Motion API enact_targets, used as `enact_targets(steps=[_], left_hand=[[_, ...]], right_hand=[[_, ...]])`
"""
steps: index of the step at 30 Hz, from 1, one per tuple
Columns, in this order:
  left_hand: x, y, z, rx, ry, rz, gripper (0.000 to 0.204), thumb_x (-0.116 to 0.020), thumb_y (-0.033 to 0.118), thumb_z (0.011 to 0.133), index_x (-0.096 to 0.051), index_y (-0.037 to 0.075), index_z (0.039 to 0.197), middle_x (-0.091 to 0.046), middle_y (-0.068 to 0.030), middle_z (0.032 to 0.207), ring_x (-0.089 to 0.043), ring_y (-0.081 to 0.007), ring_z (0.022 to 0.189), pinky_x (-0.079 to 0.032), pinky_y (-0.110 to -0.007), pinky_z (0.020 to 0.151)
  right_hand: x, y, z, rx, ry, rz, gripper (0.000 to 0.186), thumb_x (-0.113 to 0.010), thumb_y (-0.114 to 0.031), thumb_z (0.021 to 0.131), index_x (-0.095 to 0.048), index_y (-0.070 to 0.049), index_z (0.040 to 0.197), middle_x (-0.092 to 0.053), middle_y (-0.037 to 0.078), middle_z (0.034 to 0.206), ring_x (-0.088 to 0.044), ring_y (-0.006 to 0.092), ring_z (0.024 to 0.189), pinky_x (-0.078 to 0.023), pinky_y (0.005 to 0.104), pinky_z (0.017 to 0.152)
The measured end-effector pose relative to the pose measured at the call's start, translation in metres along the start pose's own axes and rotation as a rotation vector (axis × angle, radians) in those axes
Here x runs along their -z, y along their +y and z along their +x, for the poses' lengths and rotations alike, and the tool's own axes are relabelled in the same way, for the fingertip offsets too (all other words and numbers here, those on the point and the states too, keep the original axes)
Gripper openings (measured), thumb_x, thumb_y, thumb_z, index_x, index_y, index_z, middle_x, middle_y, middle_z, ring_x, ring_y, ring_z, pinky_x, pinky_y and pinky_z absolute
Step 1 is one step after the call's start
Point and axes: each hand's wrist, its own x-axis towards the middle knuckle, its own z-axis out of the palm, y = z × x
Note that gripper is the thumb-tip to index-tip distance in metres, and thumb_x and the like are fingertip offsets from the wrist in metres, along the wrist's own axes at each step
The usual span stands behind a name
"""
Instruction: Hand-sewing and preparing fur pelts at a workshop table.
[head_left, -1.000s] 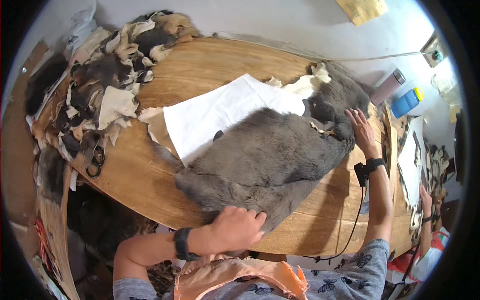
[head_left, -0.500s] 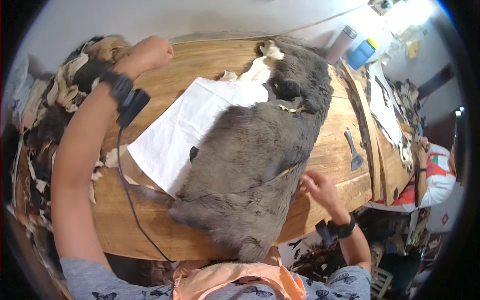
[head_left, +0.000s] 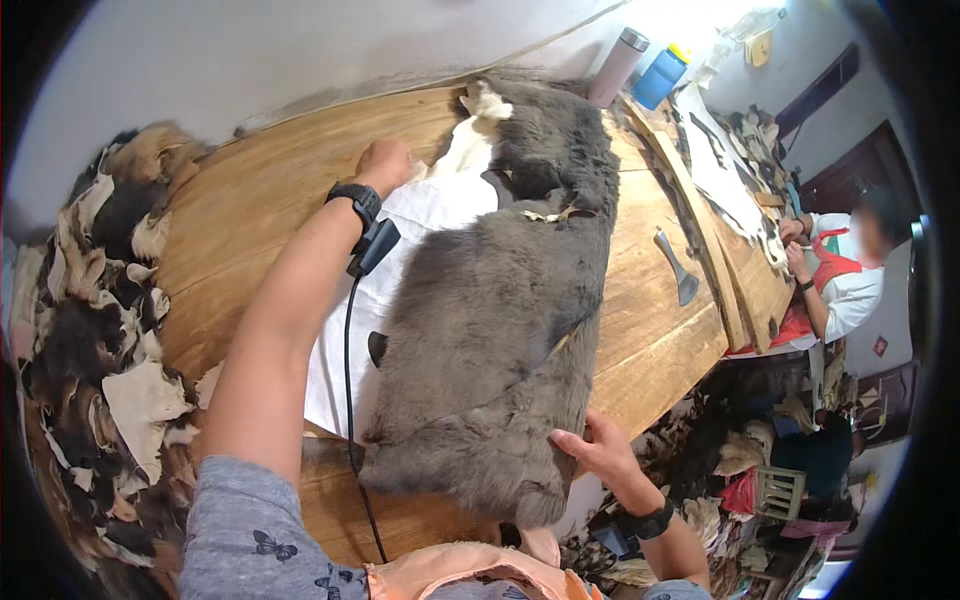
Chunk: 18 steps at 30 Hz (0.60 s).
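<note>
A large grey-brown fur pelt (head_left: 490, 330) lies fur side up across the wooden table, over part of a white sheet (head_left: 335, 350). At the sheet's far left edge is my left hand (head_left: 385, 163), its fingers curled closed; what they hold, if anything, is hidden. Beside that hand, a cream-coloured piece of hide (head_left: 470, 145) reaches out from under the pelt. My right hand (head_left: 605, 450) is at the pelt's near right edge, fingers apart, with the thumb touching the fur. A small black piece (head_left: 377, 348) shows at the pelt's left edge, against the sheet.
Fur and hide scraps (head_left: 100, 350) heap up at the left. An axe-shaped metal blade (head_left: 678, 270) lies right of the pelt, before a wooden strip (head_left: 690, 215). A pink flask (head_left: 618, 68) and blue bottle (head_left: 662, 77) stand far back. Another person (head_left: 840, 270) works at the right.
My left hand has moved right, from above the scrap heap to the sheet's edge. The right hand has come nearer along the pelt's edge and now touches it. The view has shifted rightward.
</note>
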Motion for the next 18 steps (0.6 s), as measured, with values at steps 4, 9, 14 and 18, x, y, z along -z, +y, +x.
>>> enact_targets(steps=[4, 9, 14, 18], left_hand=[[0.0, -0.003, -0.004, 0.092, 0.15, 0.099, 0.015, -0.069, 0.023, 0.067, -0.067, 0.013, 0.078, -0.066, -0.0082, 0.08, -0.063, -0.0265, 0.079, -0.048, -0.038, 0.067], [0.024, -0.011, -0.027, 0.116, 0.121, 0.138, 0.014, -0.071, 0.023, 0.065, -0.067, 0.014, 0.075, -0.066, -0.0063, 0.076, -0.063, -0.0244, 0.078, -0.046, -0.042, 0.066], [0.043, -0.012, -0.057, 0.166, -0.021, 0.109, 0.016, -0.073, 0.023, 0.066, -0.071, 0.022, 0.082, -0.067, -0.004, 0.093, -0.061, -0.028, 0.095, -0.04, -0.055, 0.087], [0.048, -0.02, -0.098, 0.166, -0.078, 0.169, 0.013, -0.072, 0.024, 0.067, -0.071, 0.022, 0.08, -0.068, -0.005, 0.091, -0.061, -0.0265, 0.094, -0.04, -0.053, 0.086]], right_hand=[[-0.008, 0.012, 0.004, 0.124, 0.141, -0.191, 0.041, -0.068, -0.018, 0.077, -0.054, 0.002, 0.11, -0.064, 0.011, 0.095, -0.061, 0.0156, 0.082, -0.048, 0.0291, 0.074], [0.001, 0.01, 0.011, 0.059, 0.191, -0.252, 0.044, -0.067, -0.019, 0.072, -0.055, 0.002, 0.109, -0.064, 0.012, 0.093, -0.06, 0.0178, 0.086, -0.047, 0.0307, 0.077], [0.058, 0.025, 0.029, 0.131, 0.215, -0.228, 0.038, -0.063, -0.013, 0.072, -0.057, 0.001, 0.106, -0.064, 0.008, 0.091, -0.059, 0.0156, 0.082, -0.047, 0.0296, 0.074], [0.1, -0.013, 0.045, 0.235, 0.45, -0.853, 0.039, -0.06, -0.022, 0.066, -0.064, -0.005, 0.1, -0.064, 0.021, 0.089, -0.063, 0.0334, 0.084, -0.049, 0.0393, 0.076]])
